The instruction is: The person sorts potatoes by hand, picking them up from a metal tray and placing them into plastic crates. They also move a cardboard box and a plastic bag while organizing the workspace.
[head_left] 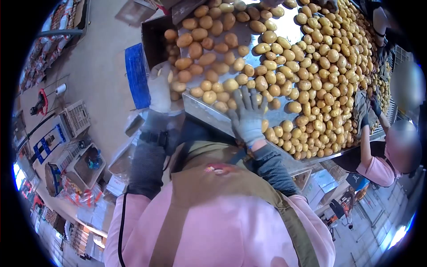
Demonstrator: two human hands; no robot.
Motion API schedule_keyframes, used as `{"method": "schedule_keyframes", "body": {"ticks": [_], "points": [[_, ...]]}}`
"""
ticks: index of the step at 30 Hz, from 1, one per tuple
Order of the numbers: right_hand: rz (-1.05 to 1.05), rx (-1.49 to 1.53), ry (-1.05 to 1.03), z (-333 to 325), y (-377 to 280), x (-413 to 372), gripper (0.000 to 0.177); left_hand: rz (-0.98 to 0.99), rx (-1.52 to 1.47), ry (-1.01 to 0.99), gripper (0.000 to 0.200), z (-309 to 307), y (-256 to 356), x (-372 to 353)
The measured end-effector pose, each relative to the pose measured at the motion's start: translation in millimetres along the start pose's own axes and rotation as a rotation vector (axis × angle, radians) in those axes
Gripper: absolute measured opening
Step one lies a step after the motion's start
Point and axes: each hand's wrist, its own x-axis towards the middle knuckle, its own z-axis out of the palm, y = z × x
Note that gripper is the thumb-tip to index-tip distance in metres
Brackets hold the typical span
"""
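Note:
Many yellow-brown potatoes (329,80) cover a metal sorting table (195,104). My right hand (248,118), in a grey and white glove, lies with fingers spread on the potatoes at the near edge. My left hand (161,86), in a pale glove and blurred, is at the table's left end, beside the dark chute (155,40) where potatoes are gathered. A pale potato shows at its fingers; whether they grip it cannot be made out. Dark sleeves cover both my forearms.
A blue panel (137,75) stands left of the chute. A co-worker (382,164) is at the right, gloved hands over the potatoes; other people's hands show at the far edge. Crates (76,118) and a bin (86,164) stand on the floor at left.

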Motion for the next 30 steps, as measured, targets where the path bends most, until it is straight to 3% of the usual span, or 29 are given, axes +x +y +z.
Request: {"method": "schedule_keyframes", "body": {"ticks": [2,3,4,5,6,7,10,12,14,16,18,19,22,23,24,25,26,27,29,30], "points": [[-0.159,0.176,0.025,-10,-12,20,0.044,-0.053,0.096,-0.004,0.039,1,-6,13],[-0.276,0.303,0.136,-24,-19,46,0.033,0.145,0.246,-0.066,0.040,-5,-31,36],[-0.277,0.390,0.286,-7,-15,73,0.023,0.215,0.316,-0.106,0.040,-6,-35,47],[-0.319,0.154,0.088,3,-2,113,0.019,0.277,0.390,-0.142,0.041,-9,-38,53],[-0.380,0.257,0.356,-5,-1,155,0.020,0.336,0.467,-0.180,0.042,-15,-40,58],[-0.305,0.164,0.325,-1,5,198,0.028,0.906,1.105,-0.182,0.047,-25,-35,63],[-0.320,0.195,0.326,3,-30,231,0.044,0.091,0.178,-0.178,0.050,1,-5,54],[-0.392,0.134,0.365,12,-53,182,0.052,0.097,0.247,-0.186,0.053,-1,-8,60],[-0.461,0.140,0.047,4,-48,118,0.055,0.132,0.401,-0.142,0.055,-7,-31,69],[-0.467,0.134,0.051,19,-25,64,0.052,0.121,0.481,-0.136,0.057,-7,-37,58],[-0.178,0.102,0.046,-6,5,37,0.050,0.083,0.466,-0.201,0.056,-13,-41,46],[-0.073,-0.020,0.139,-14,7,33,0.051,0.067,0.366,-0.171,0.056,-4,-37,34],[-0.132,0.124,-0.045,-13,-23,44,0.054,0.131,0.266,-0.172,0.057,3,-47,29],[-0.336,0.189,0.064,-6,-21,52,0.052,0.101,0.087,-0.158,0.060,8,-44,27],[-0.432,0.129,0.099,-2,-16,69,0.047,0.104,0.116,-0.156,0.060,10,-37,27],[-0.379,0.290,0.064,9,5,95,0.044,0.103,0.146,-0.155,0.061,12,-27,25],[-0.357,0.054,0.317,-9,19,124,0.032,0.103,0.174,-0.150,0.062,13,-23,25],[-0.359,-0.057,0.231,-20,48,138,0.020,0.193,0.272,-0.165,0.066,8,-29,34],[0.032,-0.024,0.037,-13,69,191,0.022,0.208,0.438,-0.116,0.067,22,-23,28],[0.224,0.139,-0.418,-48,35,197,0.031,0.219,0.523,-0.099,0.067,29,-19,30]]}}
